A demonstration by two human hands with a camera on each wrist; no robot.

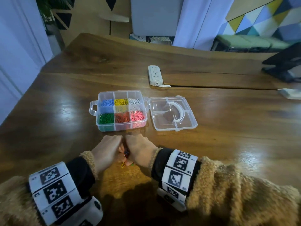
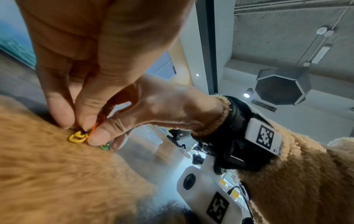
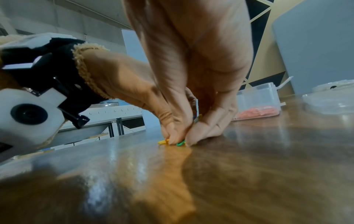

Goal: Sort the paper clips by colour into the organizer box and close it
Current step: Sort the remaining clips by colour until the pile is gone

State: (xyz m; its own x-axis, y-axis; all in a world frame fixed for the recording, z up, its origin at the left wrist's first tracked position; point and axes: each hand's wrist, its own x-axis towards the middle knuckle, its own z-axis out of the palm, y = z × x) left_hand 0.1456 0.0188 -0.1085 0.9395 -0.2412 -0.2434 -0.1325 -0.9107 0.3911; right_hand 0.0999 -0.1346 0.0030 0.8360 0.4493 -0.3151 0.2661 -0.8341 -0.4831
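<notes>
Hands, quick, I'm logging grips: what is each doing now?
Left hand: pinching the linked paper clips.
Right hand: pinching the same clips.

Clear organizer box sits mid-table, open, six compartments. Far row, left to right: blue, yellow, white clips. Near row: green, red, pink. Clear lid with white handle lies flat just right of box, detached or hinged, can't tell. Near side of box, small tangled bunch of clips on table: yellow clip, orange clip, green clip poking out.
</notes>
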